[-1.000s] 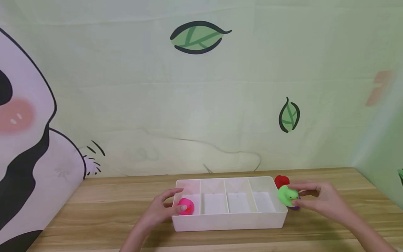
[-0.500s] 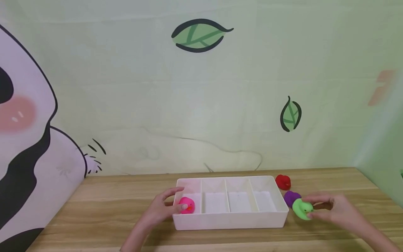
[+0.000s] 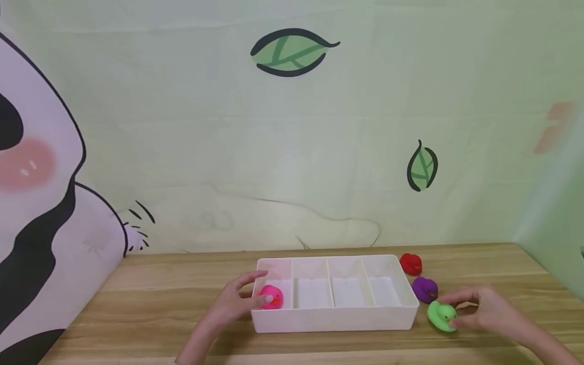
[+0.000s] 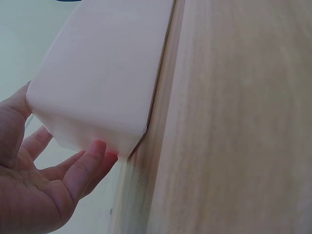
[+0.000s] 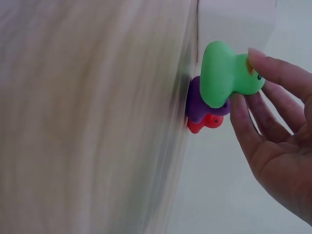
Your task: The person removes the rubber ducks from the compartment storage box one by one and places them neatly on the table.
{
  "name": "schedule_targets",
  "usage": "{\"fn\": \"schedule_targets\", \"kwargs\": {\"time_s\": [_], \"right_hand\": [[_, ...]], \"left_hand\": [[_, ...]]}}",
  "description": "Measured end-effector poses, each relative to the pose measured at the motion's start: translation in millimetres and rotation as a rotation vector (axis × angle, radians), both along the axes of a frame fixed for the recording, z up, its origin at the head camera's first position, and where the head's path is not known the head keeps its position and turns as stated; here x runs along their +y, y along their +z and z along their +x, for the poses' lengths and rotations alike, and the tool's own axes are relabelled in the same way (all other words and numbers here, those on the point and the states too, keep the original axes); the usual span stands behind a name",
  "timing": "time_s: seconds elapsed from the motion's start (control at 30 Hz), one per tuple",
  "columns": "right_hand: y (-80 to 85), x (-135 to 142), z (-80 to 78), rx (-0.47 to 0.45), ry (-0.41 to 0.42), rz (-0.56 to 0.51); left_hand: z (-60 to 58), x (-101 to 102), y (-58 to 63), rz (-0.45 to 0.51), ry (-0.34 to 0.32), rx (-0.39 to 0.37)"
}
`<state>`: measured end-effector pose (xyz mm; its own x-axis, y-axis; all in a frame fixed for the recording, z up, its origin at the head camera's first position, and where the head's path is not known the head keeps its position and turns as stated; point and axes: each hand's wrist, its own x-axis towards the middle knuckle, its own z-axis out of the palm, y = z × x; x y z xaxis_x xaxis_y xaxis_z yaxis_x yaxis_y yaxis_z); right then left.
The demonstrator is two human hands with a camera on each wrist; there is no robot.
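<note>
My right hand (image 3: pixel 485 312) pinches a green toy duck (image 3: pixel 441 315) by its head, between thumb and fingers. In the right wrist view the green duck (image 5: pixel 219 75) overlaps a purple toy duck (image 5: pixel 200 105) and a red toy duck (image 5: pixel 204 123) behind it. A white box (image 3: pixel 335 319) with several compartments stands on the table. Its left end is held by my left hand (image 3: pixel 234 299), thumb over the rim and fingertips against the end wall. Inside the leftmost compartment sits a pink toy duck (image 3: pixel 272 297), partly covered by the thumb.
The wood-grain table (image 3: pixel 182 289) ends at a pale cloth backdrop (image 3: pixel 205 126) printed with leaves and a panda. Along the box's right side, the red and purple ducks form a row with the green one.
My right hand has carried the green duck rightward and toward me, from beside the box's right rim to in front of the purple duck, uncovering the purple and red ducks. The left hand keeps its hold.
</note>
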<state>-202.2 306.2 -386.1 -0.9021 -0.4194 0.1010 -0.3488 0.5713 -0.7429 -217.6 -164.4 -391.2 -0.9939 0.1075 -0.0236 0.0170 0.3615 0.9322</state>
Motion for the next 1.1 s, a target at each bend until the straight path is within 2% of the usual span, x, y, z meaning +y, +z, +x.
{"fn": "schedule_targets", "kwargs": {"time_s": [0.13,0.53,0.83,1.0,1.1], "right_hand": [[-1.5,2,-2.1,-0.053,0.029,-0.022],[-4.4,6,-4.1,-0.107,0.08,-0.021],[-6.9,8,-5.7,-0.063,0.127,-0.035],[-0.7,4,-1.9,-0.024,0.039,0.047],[5.5,-2,0.1,0.05,-0.02,0.097]], "left_hand": [[0.8,0,1.1,0.014,-0.013,0.011],[2.3,0,3.0,0.024,-0.023,0.03],[1.6,0,2.4,0.028,-0.026,0.029],[1.5,0,1.8,0.027,-0.026,0.024],[1.2,0,1.6,0.025,-0.019,0.022]]}}
